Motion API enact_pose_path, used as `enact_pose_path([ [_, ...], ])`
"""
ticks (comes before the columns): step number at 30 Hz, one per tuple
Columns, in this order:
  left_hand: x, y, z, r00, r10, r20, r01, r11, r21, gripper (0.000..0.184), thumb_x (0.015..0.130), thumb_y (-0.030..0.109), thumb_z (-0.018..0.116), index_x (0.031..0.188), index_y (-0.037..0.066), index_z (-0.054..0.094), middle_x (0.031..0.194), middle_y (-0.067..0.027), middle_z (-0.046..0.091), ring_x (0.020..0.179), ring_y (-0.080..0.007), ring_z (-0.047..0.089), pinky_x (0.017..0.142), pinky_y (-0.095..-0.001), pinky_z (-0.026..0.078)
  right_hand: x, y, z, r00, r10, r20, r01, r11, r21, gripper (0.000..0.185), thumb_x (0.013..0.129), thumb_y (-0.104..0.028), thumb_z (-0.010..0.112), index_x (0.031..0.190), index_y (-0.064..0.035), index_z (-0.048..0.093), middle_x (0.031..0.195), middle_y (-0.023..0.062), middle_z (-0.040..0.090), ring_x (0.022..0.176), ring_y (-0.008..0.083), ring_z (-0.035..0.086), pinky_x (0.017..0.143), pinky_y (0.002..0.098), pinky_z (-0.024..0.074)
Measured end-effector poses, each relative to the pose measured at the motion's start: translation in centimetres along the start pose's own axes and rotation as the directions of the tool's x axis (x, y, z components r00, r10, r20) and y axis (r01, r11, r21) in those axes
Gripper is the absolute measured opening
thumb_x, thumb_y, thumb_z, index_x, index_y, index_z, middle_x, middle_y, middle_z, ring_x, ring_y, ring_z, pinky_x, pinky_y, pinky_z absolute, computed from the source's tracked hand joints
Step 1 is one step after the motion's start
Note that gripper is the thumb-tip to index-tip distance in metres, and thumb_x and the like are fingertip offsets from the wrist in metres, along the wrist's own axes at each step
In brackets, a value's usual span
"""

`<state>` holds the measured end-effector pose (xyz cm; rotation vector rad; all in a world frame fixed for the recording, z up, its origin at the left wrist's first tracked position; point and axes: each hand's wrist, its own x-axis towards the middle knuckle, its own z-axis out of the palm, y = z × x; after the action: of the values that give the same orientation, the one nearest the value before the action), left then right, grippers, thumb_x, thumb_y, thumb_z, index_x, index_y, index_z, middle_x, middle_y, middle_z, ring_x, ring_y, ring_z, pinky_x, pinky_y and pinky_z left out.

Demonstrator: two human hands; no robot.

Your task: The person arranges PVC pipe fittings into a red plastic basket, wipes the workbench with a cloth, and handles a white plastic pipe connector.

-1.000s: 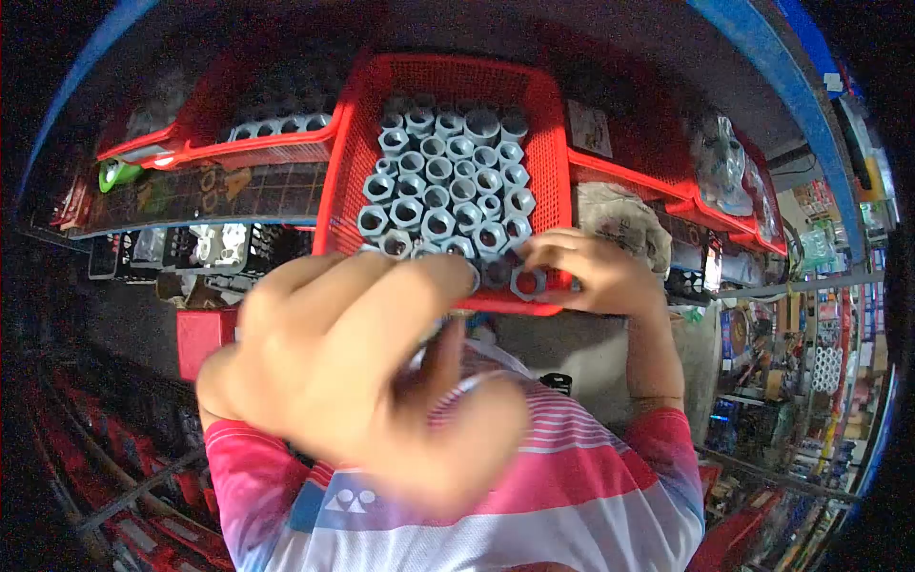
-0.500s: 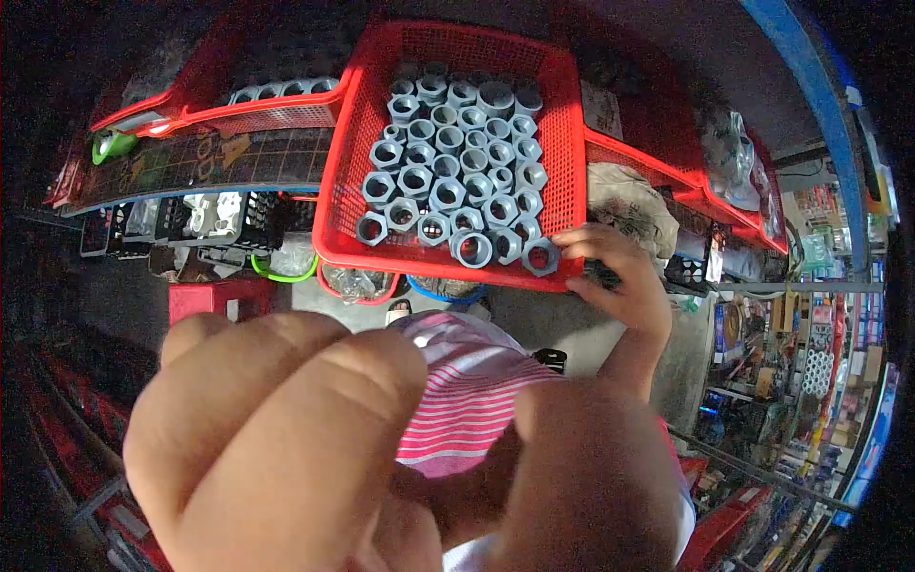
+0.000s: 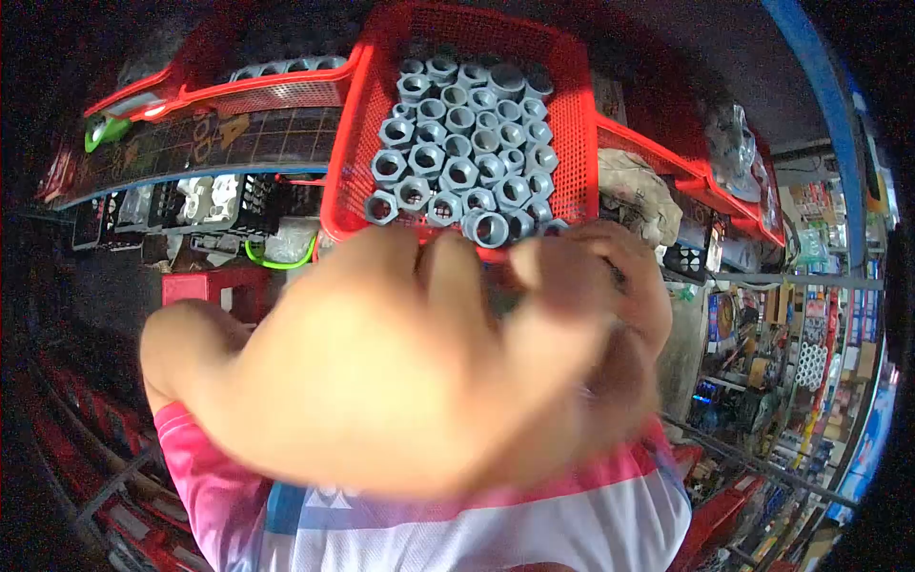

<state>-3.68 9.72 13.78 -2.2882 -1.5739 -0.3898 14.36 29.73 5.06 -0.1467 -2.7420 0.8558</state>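
Observation:
A red plastic basket [image 3: 334, 181] holds several grey hex pipe fittings [image 3: 462, 173], standing in rows with their open ends up. Close to the camera, my left hand [image 3: 391, 353] is large and smeared by motion. It covers the basket's front edge, and whether its fingers hold anything is not clear. Behind it, my right hand [image 3: 640, 272] is at the basket's front right corner, fingers bent against the rim. Part of the right hand is hidden by the left. A grey fitting [image 3: 553, 227] at that corner is mostly covered.
More red baskets stand to the left [image 3: 276, 95] and right [image 3: 667, 172] on the shelf. Below are black crates [image 3: 253, 205] with white fittings and a red stool [image 3: 214, 291]. A cloth-like bundle [image 3: 640, 198] lies right of the basket. Stocked shelves [image 3: 810, 362] line the far right.
My left hand has swung up and right across the view, now overlapping my right hand and the basket's front. The basket sits slightly higher in view. My right hand stays at its corner.

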Motion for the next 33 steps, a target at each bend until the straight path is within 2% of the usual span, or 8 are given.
enact_pose_path([
  [3,-1.4,-2.0,2.3,0.993,-0.077,0.084,0.083,0.994,-0.074,0.034,0.063,0.026,0.068,0.089,0.010,0.054,0.072,-0.0037,0.050,0.054,-0.0203,0.052,0.052,-0.0329,0.045,-0.8,0.8,1.3,1.000,0.021,0.002,-0.022,1.000,0.021,0.032,0.069,-0.013,0.068,0.099,-0.0074,0.058,0.110,0.0066,0.058,0.105,0.0271,0.052,0.090,0.0390,0.0390],
  [5,-3.3,-2.7,4.4,0.979,-0.149,0.139,0.179,0.954,-0.240,0.034,0.070,0.034,0.064,0.094,0.012,0.055,0.082,-0.0055,0.053,0.070,-0.0228,0.055,0.061,-0.0337,0.046,-1.4,-0.2,1.7,0.998,0.056,0.037,-0.055,0.998,-0.012,0.034,0.069,-0.018,0.069,0.099,-0.0084,0.057,0.115,0.0076,0.054,0.109,0.0276,0.049,0.095,0.0414,0.0354],
  [8,-6.8,-2.6,8.4,0.944,-0.281,0.173,0.314,0.926,-0.212,0.044,0.070,0.040,0.063,0.104,0.012,0.055,0.093,-0.0077,0.052,0.088,-0.0258,0.051,0.072,-0.0372,0.043,-1.5,-1.6,3.8,0.999,0.031,0.011,-0.029,0.988,-0.154,0.039,0.068,-0.027,0.069,0.101,-0.0101,0.056,0.117,0.0077,0.050,0.114,0.0301,0.044,0.101,0.0478,0.0281],
  [12,-8.3,-2.3,12.4,0.922,-0.374,0.097,0.386,0.905,-0.180,0.038,0.071,0.033,0.063,0.104,0.016,0.058,0.097,-0.0055,0.052,0.091,-0.0238,0.050,0.073,-0.0369,0.040,-0.5,-2.3,8.9,0.969,0.120,-0.216,-0.182,0.939,-0.292,0.031,0.065,-0.036,0.070,0.086,-0.0138,0.061,0.110,0.0013,0.054,0.109,0.0205,0.044,0.103,0.0448,0.0172],
  [15,-8.2,-2.5,15.5,0.915,-0.403,0.001,0.402,0.913,-0.070,0.034,0.070,0.024,0.059,0.104,0.020,0.060,0.091,-0.0016,0.053,0.090,-0.0201,0.051,0.074,-0.0360,0.038,0.3,-2.0,10.8,0.908,0.107,-0.406,-0.244,0.922,-0.302,0.023,0.067,-0.034,0.069,0.072,-0.0142,0.057,0.103,-0.0019,0.056,0.106,0.0188,0.045,0.097,0.0452,0.0203],
  [17,-8.2,-2.7,15.9,0.923,-0.377,-0.072,0.376,0.926,-0.026,0.040,0.065,0.025,0.066,0.105,0.021,0.060,0.090,-0.0004,0.054,0.089,-0.0207,0.050,0.083,-0.0393,0.036,0.4,-1.8,11.3,0.875,0.105,-0.472,-0.261,0.924,-0.278,0.022,0.068,-0.030,0.068,0.066,-0.0143,0.053,0.102,-0.0022,0.056,0.104,0.0182,0.046,0.094,0.0439,0.0222],
  [20,-8.3,-1.6,15.9,0.895,-0.442,-0.061,0.441,0.897,-0.024,0.043,0.070,0.034,0.064,0.110,0.023,0.058,0.100,-0.0011,0.052,0.101,-0.0230,0.043,0.101,-0.0493,0.018,-0.2,-0.6,13.1,0.835,0.014,-0.550,-0.236,0.912,-0.336,0.020,0.067,-0.027,0.067,0.064,-0.0131,0.053,0.100,-0.0015,0.057,0.101,0.0186,0.048,0.093,0.0418,0.0247],
  [33,-8.8,-0.7,17.9,0.863,-0.393,-0.318,0.447,0.887,0.115,0.025,0.080,0.028,0.057,0.103,0.020,0.062,0.094,-0.0018,0.055,0.099,-0.0217,0.047,0.090,-0.0419,0.030,-0.6,0.0,12.9,0.802,-0.173,-0.571,-0.095,0.908,-0.409,0.022,0.065,-0.022,0.069,0.071,-0.0118,0.050,0.097,-0.0003,0.055,0.101,0.0196,0.048,0.093,0.0419,0.0272],
])
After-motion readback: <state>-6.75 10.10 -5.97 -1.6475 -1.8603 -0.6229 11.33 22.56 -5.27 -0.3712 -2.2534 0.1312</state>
